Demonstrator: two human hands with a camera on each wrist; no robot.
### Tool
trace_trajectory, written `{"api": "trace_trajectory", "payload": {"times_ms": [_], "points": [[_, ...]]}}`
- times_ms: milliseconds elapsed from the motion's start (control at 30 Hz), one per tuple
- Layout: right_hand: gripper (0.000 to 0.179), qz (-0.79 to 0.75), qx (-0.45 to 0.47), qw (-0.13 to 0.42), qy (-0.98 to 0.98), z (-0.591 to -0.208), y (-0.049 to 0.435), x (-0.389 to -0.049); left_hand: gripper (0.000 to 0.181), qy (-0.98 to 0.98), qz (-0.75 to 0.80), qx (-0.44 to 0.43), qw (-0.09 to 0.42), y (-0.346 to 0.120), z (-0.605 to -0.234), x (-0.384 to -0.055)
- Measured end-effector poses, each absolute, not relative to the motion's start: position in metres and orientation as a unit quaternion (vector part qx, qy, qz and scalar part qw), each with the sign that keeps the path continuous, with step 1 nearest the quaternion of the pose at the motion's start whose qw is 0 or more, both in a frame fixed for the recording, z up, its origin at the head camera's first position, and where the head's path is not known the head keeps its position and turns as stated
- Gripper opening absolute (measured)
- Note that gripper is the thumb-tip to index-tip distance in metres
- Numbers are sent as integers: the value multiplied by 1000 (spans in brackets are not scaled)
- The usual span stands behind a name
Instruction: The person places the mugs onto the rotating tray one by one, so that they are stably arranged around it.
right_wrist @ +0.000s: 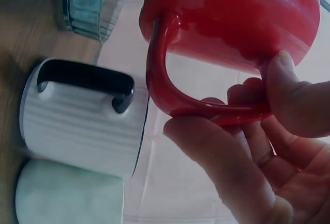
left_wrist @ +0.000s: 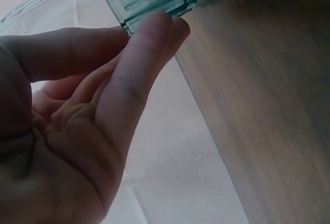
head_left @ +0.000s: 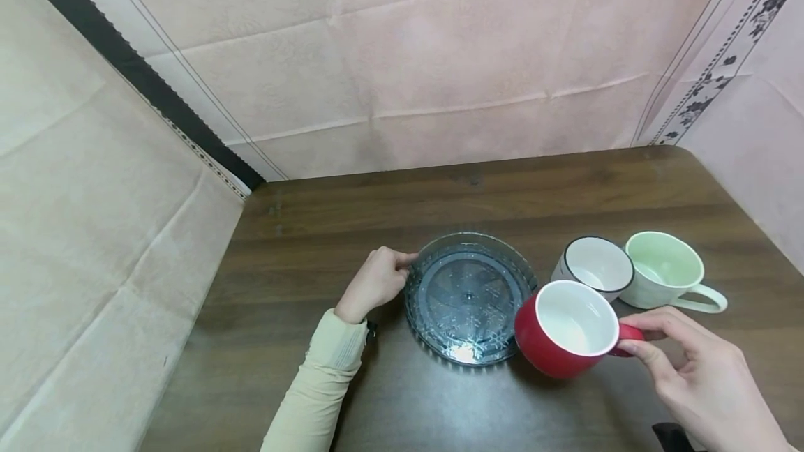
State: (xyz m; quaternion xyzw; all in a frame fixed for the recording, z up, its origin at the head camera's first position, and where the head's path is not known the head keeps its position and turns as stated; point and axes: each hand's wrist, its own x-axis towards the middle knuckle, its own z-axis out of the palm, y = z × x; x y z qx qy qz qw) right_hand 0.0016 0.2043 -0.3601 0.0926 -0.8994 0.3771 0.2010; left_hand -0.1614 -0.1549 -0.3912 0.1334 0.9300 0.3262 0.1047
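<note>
My left hand (head_left: 377, 281) pinches the rim of a round, bluish clear glass dish (head_left: 467, 298) between thumb and index finger. In the left wrist view, the fingertips meet at the ribbed glass wall (left_wrist: 154, 2). By its handle, my right hand (head_left: 706, 361) grips a red mug (head_left: 546, 344) with a white inside. The mug hangs upright above the table, beside the dish's right edge. In the right wrist view, the red mug (right_wrist: 237, 22) is higher than the white mug (right_wrist: 82, 126) near it, thumb and fingers around the handle.
Behind the red mug stands a ribbed white mug (head_left: 597, 264) with a black rim and black handle. A pale green mug (head_left: 662, 260) stands right next to it, handle toward the right. All are on a brown wooden table (head_left: 301, 368), with pale cloth (head_left: 440, 61) hanging behind and beside it.
</note>
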Motion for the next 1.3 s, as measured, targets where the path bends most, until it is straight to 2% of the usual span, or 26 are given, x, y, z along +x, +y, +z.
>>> {"api": "trace_trajectory", "payload": {"times_ms": [233,567,900,1300], "points": [[40,390,88,186,-898,-362,195,-8,38,929,327,138,109,-155,-391,-161],[48,405,109,214,-883,-370,189,-21,37,928,329,126,122,-156,-391,-161],[41,404,89,204,-887,-369,182,-26,36,929,327,123,119,-156,-391,-160],[39,421,119,199,-877,-369,172,-40,35,930,327,123,110,-158,-389,-159]]}}
